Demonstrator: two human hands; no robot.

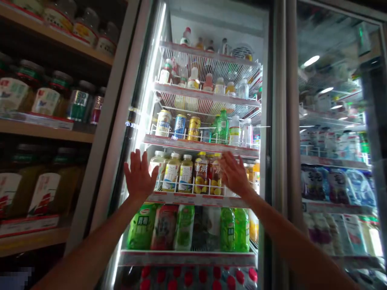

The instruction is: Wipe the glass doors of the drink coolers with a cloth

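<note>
My left hand (139,173) is raised with fingers spread at the left side of a lit drinks fridge (208,199). It holds nothing. Just right of it stand white-labelled tea bottles (171,173) on a wire-fronted shelf. My right hand (234,172) reaches up in front of the same shelf, slightly blurred, fingers stretched out and nothing seen in it. Beside its fingertips are yellow-capped dark tea bottles (201,173). Whether either hand touches the shelf or a bottle I cannot tell. Large green bottles (227,229) stand on the shelf below.
A row of cans (180,126) and a green bottle (223,127) stand one shelf up. Red-capped bottles (188,278) fill the bottom. Wooden shelving with bottles (46,100) is on the left. A glass-doored fridge (335,173) with more drinks is on the right.
</note>
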